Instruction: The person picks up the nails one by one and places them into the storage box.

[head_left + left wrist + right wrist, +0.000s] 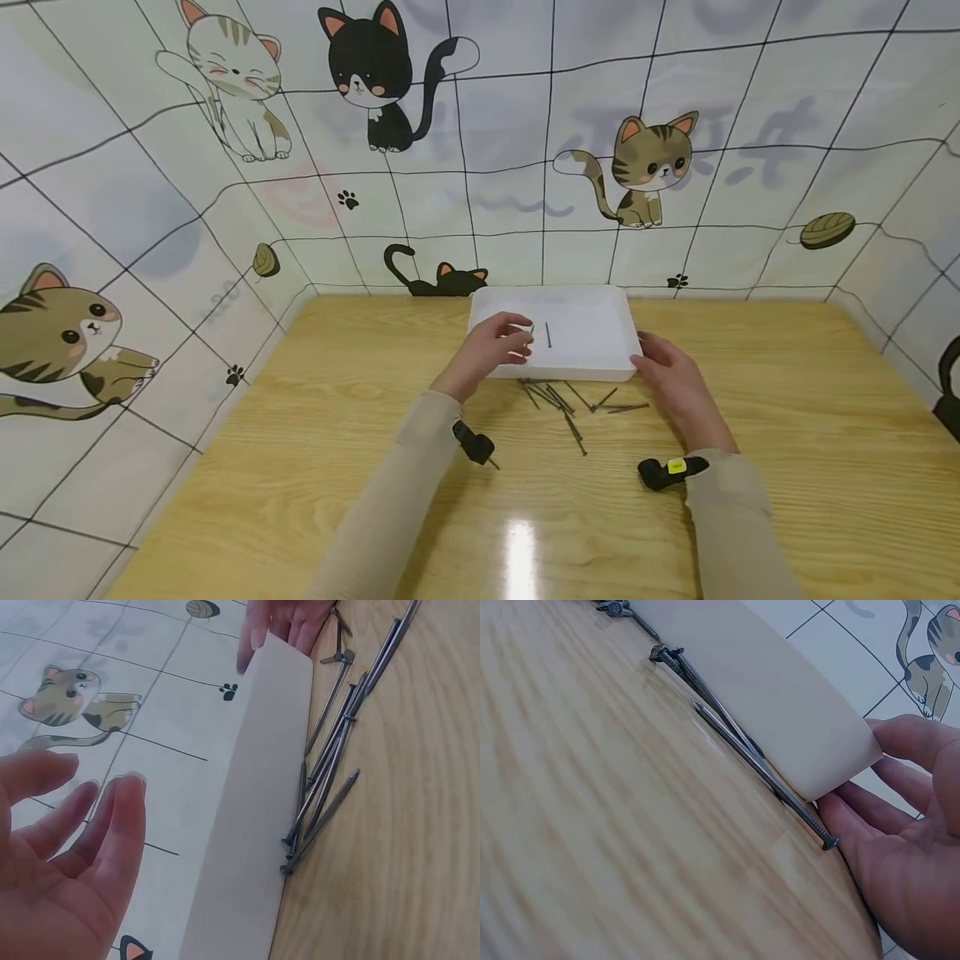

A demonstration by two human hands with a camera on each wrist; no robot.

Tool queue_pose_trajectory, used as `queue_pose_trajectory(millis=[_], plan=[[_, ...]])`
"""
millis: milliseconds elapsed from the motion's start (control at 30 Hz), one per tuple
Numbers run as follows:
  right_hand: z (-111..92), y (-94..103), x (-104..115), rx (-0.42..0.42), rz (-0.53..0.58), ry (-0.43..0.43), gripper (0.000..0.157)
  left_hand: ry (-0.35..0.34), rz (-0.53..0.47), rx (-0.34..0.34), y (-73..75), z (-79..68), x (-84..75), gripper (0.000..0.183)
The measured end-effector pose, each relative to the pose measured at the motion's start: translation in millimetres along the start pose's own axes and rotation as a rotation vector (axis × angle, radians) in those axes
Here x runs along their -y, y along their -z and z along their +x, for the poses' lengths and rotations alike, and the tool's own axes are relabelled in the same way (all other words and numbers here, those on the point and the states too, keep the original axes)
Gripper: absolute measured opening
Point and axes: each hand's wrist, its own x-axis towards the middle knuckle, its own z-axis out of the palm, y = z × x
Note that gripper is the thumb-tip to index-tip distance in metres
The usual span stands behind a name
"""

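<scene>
A shallow white tray (588, 333) lies near the back of the table, with a nail (548, 335) visible inside it. Over its left part is my left hand (491, 350), fingers loosely bent and thumb apart from them. Nothing shows between those fingers in the left wrist view. My right hand (675, 379) holds the tray at its near right corner, and in the right wrist view its digits (900, 739) lie on both sides of that corner. Several loose nails (555, 396) are scattered along the tray's front wall, two of them (757, 765) close to my right hand.
The wooden table (360, 375) carries all of this. A pale wall covering (510, 200) with cat drawings and grid lines rises behind the tray and at both sides. One nail (581, 437) lies nearer to me than the others.
</scene>
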Motion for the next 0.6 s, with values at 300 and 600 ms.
queue_pose_trajectory(millis=[300,600], plan=[[-1.1,0.5,0.2,0.011,0.027,-0.006,0.066,-0.016,0.014,-0.047,15.5,-37.8,8.6,0.032],[-0.2,1.5,-0.8,0.027,0.032,0.006,0.066,0.026,0.056,-0.066,30.7,-67.0,23.9,0.036]])
